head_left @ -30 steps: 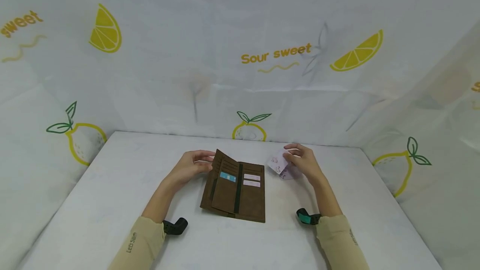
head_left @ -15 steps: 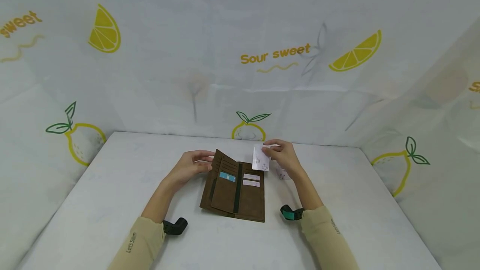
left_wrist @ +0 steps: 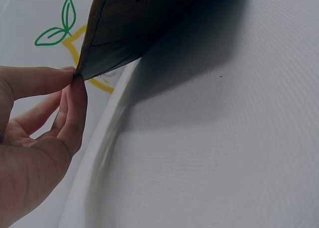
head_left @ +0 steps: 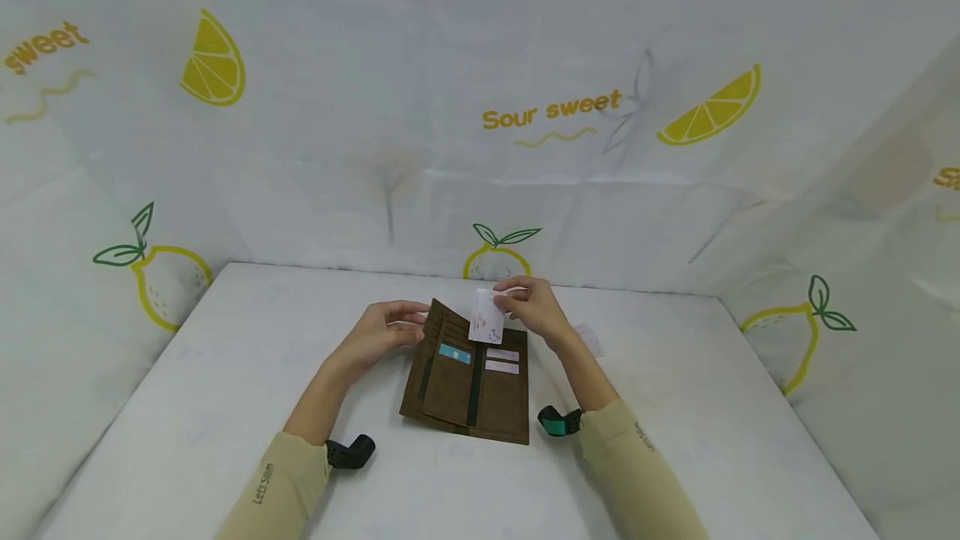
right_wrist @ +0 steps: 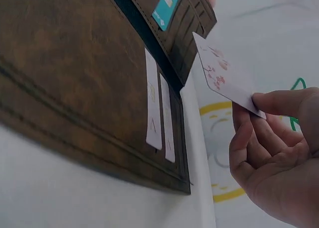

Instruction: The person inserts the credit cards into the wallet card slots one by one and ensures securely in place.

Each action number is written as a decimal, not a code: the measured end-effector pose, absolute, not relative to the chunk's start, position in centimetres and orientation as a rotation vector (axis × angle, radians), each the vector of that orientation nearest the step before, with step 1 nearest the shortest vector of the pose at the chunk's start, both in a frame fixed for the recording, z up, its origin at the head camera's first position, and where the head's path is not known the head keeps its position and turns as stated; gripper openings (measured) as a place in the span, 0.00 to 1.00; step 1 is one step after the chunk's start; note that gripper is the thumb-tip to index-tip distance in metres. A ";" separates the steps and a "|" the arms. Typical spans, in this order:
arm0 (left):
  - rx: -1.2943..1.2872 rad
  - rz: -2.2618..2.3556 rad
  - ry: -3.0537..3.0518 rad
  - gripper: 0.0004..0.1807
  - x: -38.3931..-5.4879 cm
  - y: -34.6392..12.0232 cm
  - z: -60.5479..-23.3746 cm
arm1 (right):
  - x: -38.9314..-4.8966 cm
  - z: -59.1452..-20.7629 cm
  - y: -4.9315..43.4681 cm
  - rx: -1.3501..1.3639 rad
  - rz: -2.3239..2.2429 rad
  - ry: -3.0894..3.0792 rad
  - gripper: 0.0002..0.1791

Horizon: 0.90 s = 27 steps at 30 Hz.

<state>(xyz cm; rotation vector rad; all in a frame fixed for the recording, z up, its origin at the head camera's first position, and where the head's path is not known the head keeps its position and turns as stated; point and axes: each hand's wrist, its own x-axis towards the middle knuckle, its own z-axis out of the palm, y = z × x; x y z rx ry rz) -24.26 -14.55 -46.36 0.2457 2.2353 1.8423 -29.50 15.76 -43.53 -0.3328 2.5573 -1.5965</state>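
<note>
A brown wallet [head_left: 505, 407] lies unfolded on the table, its left flap raised at a slant. My left hand [head_left: 381, 332] pinches the outer edge of that flap between thumb and fingers, as the left wrist view shows up close. My right hand [head_left: 534, 311] pinches a white card [head_left: 486, 319] with a pink floral print, held over the wallet's far edge near its middle. In the right wrist view the card [right_wrist: 219, 76] is apart from the slots. A blue card [head_left: 455, 353] sits in a left slot; two pale cards [head_left: 502, 367] sit in right slots.
Another pale printed card [head_left: 590, 340] lies on the white table [head_left: 300, 307] behind my right forearm, partly hidden. A cloth backdrop [head_left: 337, 190] with lemon prints rises at the table's far edge. Each wrist wears a dark strap-on camera [head_left: 351, 452].
My right hand has lifted the white card and carried it leftward from the card on the table to above the wallet. The left hand and the wallet stay where they were.
</note>
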 end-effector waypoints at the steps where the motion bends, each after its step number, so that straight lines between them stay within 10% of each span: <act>1: 0.242 1.843 2.235 0.28 -24.3 -14.5 -46.4 | -29.5 -43.5 15.5 -0.338 -1.593 2.553 0.15; 27: 0.245 1.877 2.203 0.28 -24.5 -14.5 -46.4 | -29.5 -44.2 12.0 -0.394 -1.558 2.472 0.13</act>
